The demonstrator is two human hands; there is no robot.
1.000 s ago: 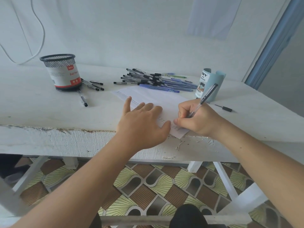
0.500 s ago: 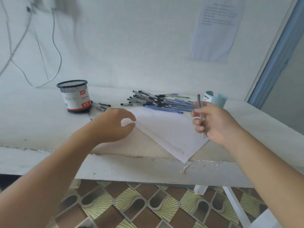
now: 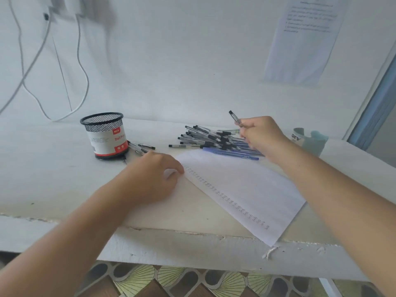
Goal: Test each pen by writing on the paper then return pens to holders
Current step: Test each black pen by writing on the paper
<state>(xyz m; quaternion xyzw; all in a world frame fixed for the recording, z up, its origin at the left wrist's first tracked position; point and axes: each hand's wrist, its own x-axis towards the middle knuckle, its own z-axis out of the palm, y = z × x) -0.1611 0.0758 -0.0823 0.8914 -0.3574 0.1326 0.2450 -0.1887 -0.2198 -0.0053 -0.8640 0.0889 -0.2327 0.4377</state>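
A white sheet of paper lies on the table, a row of small written marks along its left edge. My right hand grips a clear pen with a black cap above the pile of black and blue pens. My left hand hovers with curled fingers at the paper's far left corner, holding nothing. A black mesh pen holder with a red and white label stands at the left. A light blue holder stands at the right, behind my right arm.
A few loose pens lie beside the mesh holder. White cables hang on the wall at left, and a printed sheet is stuck to the wall at right. The table's chipped front edge runs across the view.
My right hand stopped writing, lifted the pen off the paper and carried it back over the pen pile. My left hand left the paper and moved to its far left corner.
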